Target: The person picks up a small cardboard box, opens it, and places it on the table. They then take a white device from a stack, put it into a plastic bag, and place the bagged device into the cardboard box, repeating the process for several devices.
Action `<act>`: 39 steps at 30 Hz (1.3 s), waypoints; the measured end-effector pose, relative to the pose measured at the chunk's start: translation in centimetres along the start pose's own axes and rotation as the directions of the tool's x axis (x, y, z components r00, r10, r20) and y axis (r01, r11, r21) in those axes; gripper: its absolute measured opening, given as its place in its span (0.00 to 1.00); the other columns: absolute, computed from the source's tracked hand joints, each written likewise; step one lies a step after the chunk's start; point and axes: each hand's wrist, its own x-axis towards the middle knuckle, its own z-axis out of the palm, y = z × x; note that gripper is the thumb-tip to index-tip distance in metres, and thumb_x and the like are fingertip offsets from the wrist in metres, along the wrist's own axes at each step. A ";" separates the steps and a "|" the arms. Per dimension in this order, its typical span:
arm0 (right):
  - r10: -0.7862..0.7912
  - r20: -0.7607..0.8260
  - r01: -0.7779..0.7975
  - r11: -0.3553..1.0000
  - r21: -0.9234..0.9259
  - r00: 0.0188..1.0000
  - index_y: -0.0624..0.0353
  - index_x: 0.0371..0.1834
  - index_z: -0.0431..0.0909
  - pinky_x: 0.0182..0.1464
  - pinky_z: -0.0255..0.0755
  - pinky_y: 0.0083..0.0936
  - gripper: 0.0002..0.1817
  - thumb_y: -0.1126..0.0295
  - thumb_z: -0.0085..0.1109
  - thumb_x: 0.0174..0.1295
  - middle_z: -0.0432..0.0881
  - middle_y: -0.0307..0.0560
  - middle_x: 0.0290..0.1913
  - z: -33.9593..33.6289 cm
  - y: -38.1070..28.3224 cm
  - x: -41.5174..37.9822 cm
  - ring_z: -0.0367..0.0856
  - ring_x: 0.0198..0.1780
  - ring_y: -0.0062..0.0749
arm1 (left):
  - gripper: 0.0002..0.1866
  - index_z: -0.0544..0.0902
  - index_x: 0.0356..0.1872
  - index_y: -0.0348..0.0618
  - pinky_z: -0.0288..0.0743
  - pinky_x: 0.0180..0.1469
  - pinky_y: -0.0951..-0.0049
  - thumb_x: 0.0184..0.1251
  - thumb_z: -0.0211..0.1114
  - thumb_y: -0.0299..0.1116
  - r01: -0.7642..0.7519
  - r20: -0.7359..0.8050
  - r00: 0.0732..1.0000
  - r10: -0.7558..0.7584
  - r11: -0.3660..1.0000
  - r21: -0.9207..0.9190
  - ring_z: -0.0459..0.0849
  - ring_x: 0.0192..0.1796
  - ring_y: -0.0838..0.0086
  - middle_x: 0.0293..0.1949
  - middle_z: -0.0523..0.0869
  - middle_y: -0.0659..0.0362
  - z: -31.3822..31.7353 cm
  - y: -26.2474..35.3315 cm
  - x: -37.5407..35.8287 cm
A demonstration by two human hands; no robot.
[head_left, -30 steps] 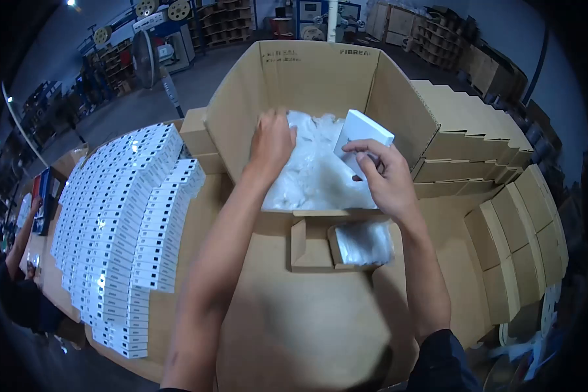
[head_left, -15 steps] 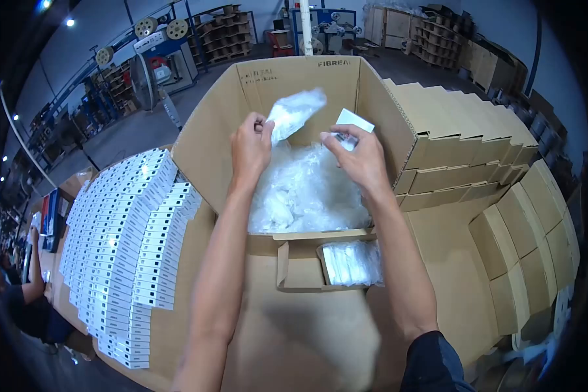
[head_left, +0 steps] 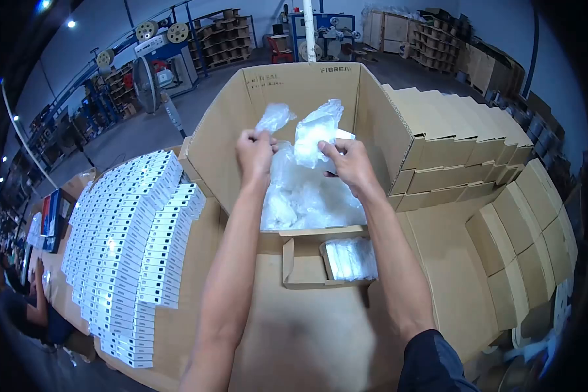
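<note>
Over a large open cardboard box (head_left: 297, 88) I hold both hands up. My left hand (head_left: 256, 155) is closed on a crumpled clear plastic bag (head_left: 275, 117), its top standing above the fingers. Between thumb and fingers, my right hand (head_left: 350, 164) pinches another clear plastic bag (head_left: 317, 134). A white flat piece (head_left: 345, 134) shows behind that hand; most of it is hidden. Beneath the hands lies a heap of clear plastic bags (head_left: 320, 199). A small open carton (head_left: 297, 261) in front contains plastic-wrapped packets (head_left: 351, 259).
Rows of stacked white boxes (head_left: 121, 242) stand on the left of the cardboard-covered table (head_left: 294, 326). Folded brown cartons (head_left: 464, 124) are stacked at right, with more cartons (head_left: 529, 228) nearer. A person (head_left: 32, 307) sits far left. Behind are a fan (head_left: 146, 85) and machinery.
The right hand has come to hold a plastic bag in front of the white piece. A smaller portion of plastic now shows in the left hand. The view has shifted slightly.
</note>
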 end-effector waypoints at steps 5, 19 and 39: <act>-0.016 -0.062 -0.014 0.890 -0.455 0.998 0.71 0.37 0.87 0.48 0.81 0.47 0.21 0.58 0.71 0.65 0.88 0.60 0.37 -0.9 0.3 -0.6 0.86 0.44 0.48 | 0.11 0.77 0.42 0.37 0.83 0.45 0.71 0.77 0.68 0.34 0.011 0.096 0.995 -0.005 0.998 -0.055 0.83 0.40 0.72 0.39 0.83 0.54 -0.4 -0.4 -0.4; -0.325 0.033 0.326 0.930 -0.167 0.945 0.64 0.37 0.90 0.48 0.73 0.35 0.19 0.56 0.73 0.64 0.87 0.52 0.33 3.3 -5.4 -9.1 0.78 0.33 0.37 | 0.11 0.73 0.33 0.44 0.84 0.48 0.73 0.74 0.65 0.20 -0.135 0.237 0.947 0.218 0.938 -0.320 0.84 0.40 0.74 0.37 0.83 0.57 -4.4 2.8 -17.0; -0.172 0.009 0.171 0.981 0.091 0.985 0.65 0.39 0.86 0.38 0.69 0.22 0.12 0.66 0.74 0.66 0.71 0.41 0.44 4.8 -0.5 -31.0 0.71 0.38 0.23 | 0.12 0.75 0.45 0.39 0.73 0.41 0.79 0.86 0.55 0.39 -0.225 -0.053 0.971 0.234 0.964 0.140 0.75 0.38 0.85 0.34 0.79 0.65 -13.3 3.1 -34.3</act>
